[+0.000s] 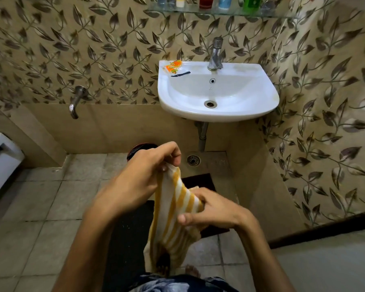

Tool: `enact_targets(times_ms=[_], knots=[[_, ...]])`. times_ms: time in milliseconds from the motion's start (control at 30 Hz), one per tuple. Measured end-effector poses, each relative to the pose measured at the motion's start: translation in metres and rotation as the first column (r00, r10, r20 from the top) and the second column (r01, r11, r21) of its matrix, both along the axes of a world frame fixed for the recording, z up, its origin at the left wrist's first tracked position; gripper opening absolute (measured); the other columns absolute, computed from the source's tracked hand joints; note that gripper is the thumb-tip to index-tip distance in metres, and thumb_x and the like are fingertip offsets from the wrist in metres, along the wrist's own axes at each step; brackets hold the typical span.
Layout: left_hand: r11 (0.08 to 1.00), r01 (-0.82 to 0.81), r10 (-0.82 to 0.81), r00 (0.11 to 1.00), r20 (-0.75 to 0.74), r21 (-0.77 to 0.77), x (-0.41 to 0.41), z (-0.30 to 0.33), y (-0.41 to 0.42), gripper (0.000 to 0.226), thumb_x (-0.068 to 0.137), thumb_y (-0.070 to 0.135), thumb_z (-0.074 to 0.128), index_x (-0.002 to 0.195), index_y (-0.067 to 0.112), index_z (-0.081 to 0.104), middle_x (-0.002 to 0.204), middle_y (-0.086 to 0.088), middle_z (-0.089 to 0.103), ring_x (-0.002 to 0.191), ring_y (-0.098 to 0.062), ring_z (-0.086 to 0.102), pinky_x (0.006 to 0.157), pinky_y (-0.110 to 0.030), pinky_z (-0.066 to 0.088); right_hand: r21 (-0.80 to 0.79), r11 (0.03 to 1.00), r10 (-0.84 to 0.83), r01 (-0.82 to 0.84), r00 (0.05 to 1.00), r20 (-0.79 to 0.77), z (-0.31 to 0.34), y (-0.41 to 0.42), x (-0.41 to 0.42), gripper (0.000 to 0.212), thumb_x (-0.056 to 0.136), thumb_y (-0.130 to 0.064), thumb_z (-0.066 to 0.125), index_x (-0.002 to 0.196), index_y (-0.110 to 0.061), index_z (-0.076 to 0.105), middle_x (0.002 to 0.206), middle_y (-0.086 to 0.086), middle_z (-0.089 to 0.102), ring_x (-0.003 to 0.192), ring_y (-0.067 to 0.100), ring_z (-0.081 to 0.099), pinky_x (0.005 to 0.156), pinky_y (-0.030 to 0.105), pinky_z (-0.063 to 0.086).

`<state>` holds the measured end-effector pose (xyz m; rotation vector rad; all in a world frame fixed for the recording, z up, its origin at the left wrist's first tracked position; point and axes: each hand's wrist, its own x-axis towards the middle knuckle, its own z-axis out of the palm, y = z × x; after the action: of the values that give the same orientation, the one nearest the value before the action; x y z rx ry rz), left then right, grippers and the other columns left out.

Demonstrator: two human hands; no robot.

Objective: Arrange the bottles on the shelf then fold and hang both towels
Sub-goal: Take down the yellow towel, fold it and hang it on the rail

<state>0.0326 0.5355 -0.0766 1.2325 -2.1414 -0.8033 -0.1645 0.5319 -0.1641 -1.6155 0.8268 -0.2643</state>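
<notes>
A yellow and white striped towel (173, 218) hangs bunched between both hands, low in the middle of the view. My left hand (148, 175) pinches its top corner. My right hand (211, 209) grips its right edge a little lower. The towel's lower end droops toward my feet. Several bottles (223, 2) stand in a row on the glass shelf (261, 14) at the top of the view, only their lower parts visible. No second towel is in view.
A white wash basin (268, 95) with a steel tap (215, 53) is mounted ahead; an orange sachet (173, 67) lies on its left rim. A wall tap (77, 102) is at the left, a toilet (0, 163) at far left, a floor drain (193, 160) below the basin.
</notes>
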Motion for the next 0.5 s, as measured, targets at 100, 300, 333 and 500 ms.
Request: enact_targets(times_ms=[100, 300, 333, 500], knots=[[0.994, -0.06, 0.061, 0.998, 0.009, -0.096, 0.006, 0.003, -0.003, 0.046, 0.071, -0.017, 0.045, 0.081, 0.028, 0.049, 0.08, 0.01, 0.056, 0.079, -0.01, 0.053, 0.067, -0.027, 0.044, 0.348, 0.933, -0.056, 0.086, 0.994, -0.095, -0.034, 0.0, 0.003, 0.117, 0.041, -0.096, 0.047, 0.133, -0.023, 0.046, 0.136, 0.002, 0.051, 0.123, 0.019, 0.052, 0.109, 0.036, 0.039], [0.965, -0.17, 0.163, 0.985, -0.053, -0.202, 0.011, 0.005, -0.004, 0.043, 0.068, -0.018, 0.042, 0.076, 0.023, 0.048, 0.079, 0.006, 0.054, 0.077, -0.012, 0.051, 0.065, -0.029, 0.046, 0.577, 0.796, -0.087, 0.181, 0.978, -0.188, -0.113, -0.013, 0.002, 0.095, 0.072, -0.08, 0.044, 0.149, -0.027, 0.022, 0.146, 0.003, 0.038, 0.132, 0.024, 0.041, 0.112, 0.044, 0.033], [0.959, -0.203, 0.19, 0.978, -0.085, -0.199, 0.014, 0.007, -0.004, 0.044, 0.067, -0.017, 0.041, 0.076, 0.025, 0.047, 0.081, 0.007, 0.054, 0.079, -0.013, 0.052, 0.067, -0.034, 0.048, 0.58, 0.787, -0.067, 0.211, 0.963, -0.26, -0.123, -0.013, -0.001, 0.092, 0.076, -0.075, 0.046, 0.148, -0.024, 0.024, 0.139, 0.007, 0.046, 0.124, 0.026, 0.048, 0.108, 0.045, 0.038], [0.894, -0.38, 0.339, 0.92, -0.196, -0.239, 0.046, 0.013, -0.009, 0.062, 0.061, -0.027, 0.038, 0.075, 0.032, 0.046, 0.083, 0.011, 0.051, 0.079, -0.002, 0.051, 0.071, -0.013, 0.047, 0.503, 0.846, 0.162, 0.175, 0.816, -0.556, -0.162, -0.001, -0.015, 0.059, 0.091, -0.049, 0.044, 0.14, -0.015, 0.038, 0.142, 0.014, 0.045, 0.131, 0.03, 0.043, 0.105, 0.037, 0.04]])
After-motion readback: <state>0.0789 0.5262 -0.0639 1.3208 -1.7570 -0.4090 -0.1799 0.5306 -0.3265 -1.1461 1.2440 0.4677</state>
